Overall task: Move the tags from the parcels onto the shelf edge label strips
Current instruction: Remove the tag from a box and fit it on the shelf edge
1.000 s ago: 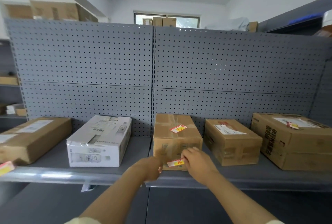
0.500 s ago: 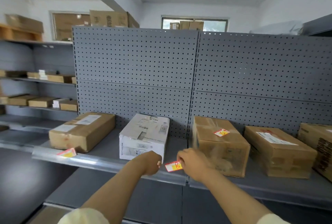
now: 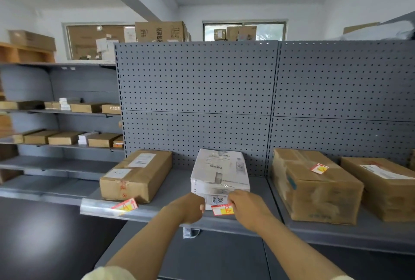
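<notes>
Pinching red-yellow tag (image 3: 222, 209) w/ right hand (image 3: 247, 209) fingers, in front of white parcel (image 3: 220, 174), above shelf edge (image 3: 161, 215); left hand (image 3: 188, 207) fisted just beside tag, not touching.

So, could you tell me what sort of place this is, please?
Probably a parcel storeroom: grey metal pegboard shelving, taped brown cardboard parcels with shipping labels, red-and-yellow paper tags at the shelf edge.

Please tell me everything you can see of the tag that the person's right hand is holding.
The tag is a small paper-like rectangle, white with a red border and a yellow patch bearing a red handwritten mark. It lies nearly level in front of the white parcel, low at the shelf edge. The right hand pinches its right end.
</notes>
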`<action>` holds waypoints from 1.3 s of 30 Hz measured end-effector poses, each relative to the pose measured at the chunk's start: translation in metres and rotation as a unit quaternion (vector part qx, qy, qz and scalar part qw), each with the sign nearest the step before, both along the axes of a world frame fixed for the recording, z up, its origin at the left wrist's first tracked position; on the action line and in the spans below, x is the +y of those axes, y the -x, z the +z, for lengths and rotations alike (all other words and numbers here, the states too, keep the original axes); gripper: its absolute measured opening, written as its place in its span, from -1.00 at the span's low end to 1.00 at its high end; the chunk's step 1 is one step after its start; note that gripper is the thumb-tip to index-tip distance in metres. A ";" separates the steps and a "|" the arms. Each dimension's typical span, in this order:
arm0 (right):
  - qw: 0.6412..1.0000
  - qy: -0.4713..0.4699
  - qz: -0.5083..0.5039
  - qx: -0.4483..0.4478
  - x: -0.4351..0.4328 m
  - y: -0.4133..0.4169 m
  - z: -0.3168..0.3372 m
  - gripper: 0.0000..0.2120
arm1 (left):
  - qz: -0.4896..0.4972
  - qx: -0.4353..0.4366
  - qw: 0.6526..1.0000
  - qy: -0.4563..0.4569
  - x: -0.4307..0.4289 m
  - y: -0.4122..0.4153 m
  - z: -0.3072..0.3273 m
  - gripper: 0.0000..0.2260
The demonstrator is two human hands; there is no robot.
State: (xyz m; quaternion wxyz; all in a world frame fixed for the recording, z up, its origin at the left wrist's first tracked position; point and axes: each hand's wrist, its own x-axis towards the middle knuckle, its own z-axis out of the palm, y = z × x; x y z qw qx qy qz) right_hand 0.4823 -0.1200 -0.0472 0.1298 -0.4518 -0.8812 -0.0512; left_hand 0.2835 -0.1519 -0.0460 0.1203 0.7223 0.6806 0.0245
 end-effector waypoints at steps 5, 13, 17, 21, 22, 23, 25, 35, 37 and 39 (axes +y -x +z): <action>1.000 0.008 -0.007 -0.027 0.005 0.003 -0.008 -0.74 | 0.005 -0.009 1.000 0.015 0.001 0.004 -0.016 -0.68; 0.999 0.003 -0.034 -0.037 0.014 0.017 -0.021 -0.71 | 0.000 0.002 1.000 0.005 0.010 -0.001 -0.046 -0.64; 0.999 -0.007 -0.041 -0.033 0.020 0.017 -0.026 -0.66 | -0.014 0.020 1.000 -0.014 0.017 0.000 -0.054 -0.63; 0.999 -0.002 -0.036 -0.026 0.024 0.014 -0.031 -0.71 | -0.032 0.067 0.997 -0.020 0.021 0.001 -0.059 -0.63; 0.999 -0.002 -0.032 -0.024 0.025 0.013 -0.031 -0.73 | -0.034 0.073 0.996 -0.023 0.023 0.002 -0.060 -0.63; 0.999 -0.001 -0.028 -0.022 0.025 0.013 -0.032 -0.74 | -0.037 0.079 0.996 -0.027 0.024 0.002 -0.062 -0.63; 1.000 -0.001 -0.023 -0.018 0.027 0.012 -0.034 -0.75 | -0.041 0.091 0.994 -0.035 0.026 0.002 -0.062 -0.64; 0.999 -0.005 -0.018 -0.032 0.034 0.015 -0.040 -0.75 | -0.041 0.080 0.994 -0.062 0.033 0.000 -0.068 -0.61; 0.999 -0.004 -0.015 -0.030 0.035 0.017 -0.042 -0.75 | -0.042 0.082 0.994 -0.065 0.032 0.000 -0.068 -0.60; 0.999 -0.006 -0.013 -0.033 0.035 0.018 -0.042 -0.77 | -0.048 0.095 0.992 -0.063 0.031 0.001 -0.068 -0.59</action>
